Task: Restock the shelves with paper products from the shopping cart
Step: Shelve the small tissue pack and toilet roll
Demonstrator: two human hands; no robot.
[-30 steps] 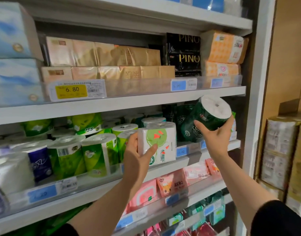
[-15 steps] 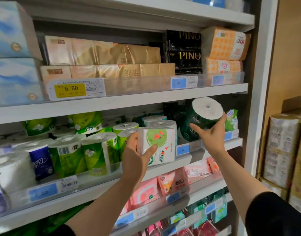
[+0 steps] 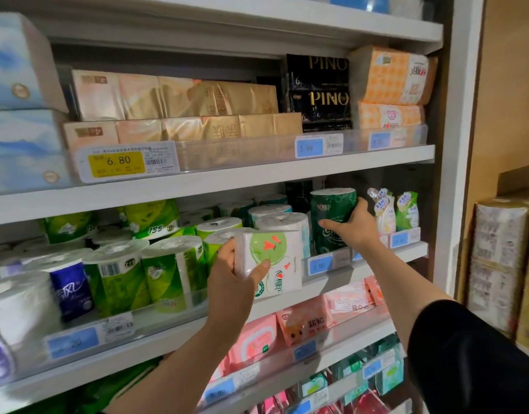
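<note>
Head view: right hand (image 3: 357, 227) grasps dark green roll (image 3: 332, 218), upright on middle shelf (image 3: 376, 261). Left hand (image 3: 233, 282) grips white tissue pack (image 3: 272, 261) at the shelf front.

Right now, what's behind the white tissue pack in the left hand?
Behind the white tissue pack, white-topped toilet paper rolls stand on the middle shelf. Their lower halves and the shelf floor there are covered by the pack and the left hand.

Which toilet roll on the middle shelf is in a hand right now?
The dark green roll, upright at the right end of the row, gripped by the right hand. The light green, white and blue rolls stand untouched.
</note>
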